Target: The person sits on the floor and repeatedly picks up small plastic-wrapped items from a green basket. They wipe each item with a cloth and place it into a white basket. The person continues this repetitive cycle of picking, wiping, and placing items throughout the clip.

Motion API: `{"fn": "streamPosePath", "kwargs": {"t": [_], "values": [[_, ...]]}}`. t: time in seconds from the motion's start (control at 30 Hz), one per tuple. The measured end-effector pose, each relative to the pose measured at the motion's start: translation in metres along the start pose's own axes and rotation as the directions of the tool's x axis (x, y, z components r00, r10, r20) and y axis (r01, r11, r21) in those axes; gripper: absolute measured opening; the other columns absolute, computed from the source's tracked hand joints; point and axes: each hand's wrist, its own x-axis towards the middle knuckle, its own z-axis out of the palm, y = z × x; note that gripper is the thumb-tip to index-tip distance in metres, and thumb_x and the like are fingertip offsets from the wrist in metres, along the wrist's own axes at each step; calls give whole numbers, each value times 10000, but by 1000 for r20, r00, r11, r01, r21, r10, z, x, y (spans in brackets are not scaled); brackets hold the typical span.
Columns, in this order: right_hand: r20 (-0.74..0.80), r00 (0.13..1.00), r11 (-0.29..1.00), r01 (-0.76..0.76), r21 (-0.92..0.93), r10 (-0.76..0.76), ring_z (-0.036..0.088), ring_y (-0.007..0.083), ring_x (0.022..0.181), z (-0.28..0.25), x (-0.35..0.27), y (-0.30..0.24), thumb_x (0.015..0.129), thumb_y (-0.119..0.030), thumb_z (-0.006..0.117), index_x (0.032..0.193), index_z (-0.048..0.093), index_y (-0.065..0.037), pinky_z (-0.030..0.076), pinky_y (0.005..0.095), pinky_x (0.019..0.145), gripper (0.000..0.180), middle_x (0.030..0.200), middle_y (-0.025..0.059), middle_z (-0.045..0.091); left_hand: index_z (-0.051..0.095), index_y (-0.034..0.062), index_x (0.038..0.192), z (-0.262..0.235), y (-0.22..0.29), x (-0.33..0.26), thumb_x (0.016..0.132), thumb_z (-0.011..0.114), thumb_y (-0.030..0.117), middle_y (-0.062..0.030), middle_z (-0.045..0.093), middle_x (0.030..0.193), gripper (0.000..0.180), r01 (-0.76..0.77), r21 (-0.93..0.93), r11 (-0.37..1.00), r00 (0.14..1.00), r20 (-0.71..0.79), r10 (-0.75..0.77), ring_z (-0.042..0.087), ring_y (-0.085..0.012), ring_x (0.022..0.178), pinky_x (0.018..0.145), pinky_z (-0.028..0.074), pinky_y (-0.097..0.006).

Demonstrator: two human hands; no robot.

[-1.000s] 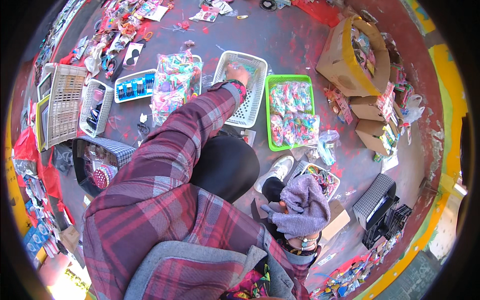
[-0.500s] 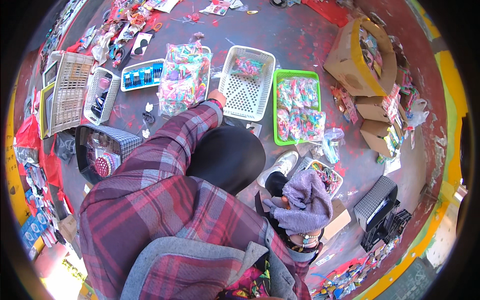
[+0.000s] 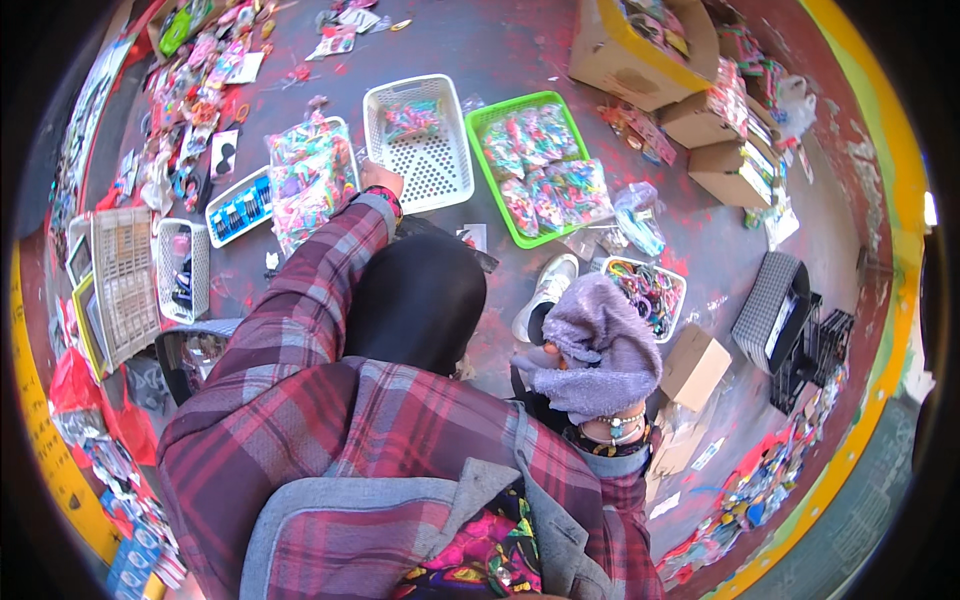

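Observation:
My left hand (image 3: 384, 178) reaches forward to the left wall of a white perforated plastic basket (image 3: 420, 184). Its fingers are curled at the rim and partly hidden. A small heap of colourful packets (image 3: 412, 118) lies at the basket's far end. Just left of that hand, clear bags of pastel items (image 3: 312, 180) are piled over another white basket. My right hand (image 3: 551, 350), with bracelets at the wrist, is mostly covered by the bunched purple-grey towel (image 3: 605, 340) it holds by my right leg.
A green basket (image 3: 497, 220) of bagged items stands right of the white one. Beyond my right shoe (image 3: 553, 283) sits a small basket of coloured bands (image 3: 645, 290). Cardboard boxes (image 3: 630, 85) stand at far right, a patterned bin (image 3: 768, 300) at right, upright crates (image 3: 125, 285) at left.
My view has turned, so the baskets appear farther left and up, tilted differently. My left hand stays by the white basket's wall; the towel stays in my right hand.

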Motion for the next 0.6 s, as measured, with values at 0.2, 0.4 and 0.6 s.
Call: {"fn": "streamPosePath", "kwargs": {"t": [0.2, 0.4, 0.6], "values": [[-24, 876, 753, 427, 501, -481, 581, 316, 892, -49, -17, -20, 886, -319, 400, 1069, 490, -65, 498, 428, 747, 326, 1037, 154, 561, 555, 22, 1033, -58, 134, -37, 767, 497, 150, -200, 562, 1023, 301, -821, -174, 544, 462, 357, 812, 525, -339, 972, 838, 418, -391], [-83, 859, 174, 196, 965, -506, 470, 269, 1100, -90, -30, -10, 912, -378, 297, 1125, 450, -66, 304, 469, 974, 408, 1176, 118, 491, 570, 27, 992, -47, 230, -119, 742, 512, 157, -210, 592, 847, 287, -938, -338, -75, -303, 695, 652, 562, -384, 822, 722, 440, -448], [-89, 796, 590, 513, 623, -599, 484, 363, 1052, -106, -36, -15, 891, -403, 297, 1127, 461, -81, 279, 585, 938, 432, 1146, 163, 506, 610, 53, 852, 30, 196, -153, 704, 570, 119, -128, 595, 889, 167, -924, 12, -383, -224, 794, 565, 584, -273, 866, 688, 491, -389]]}}
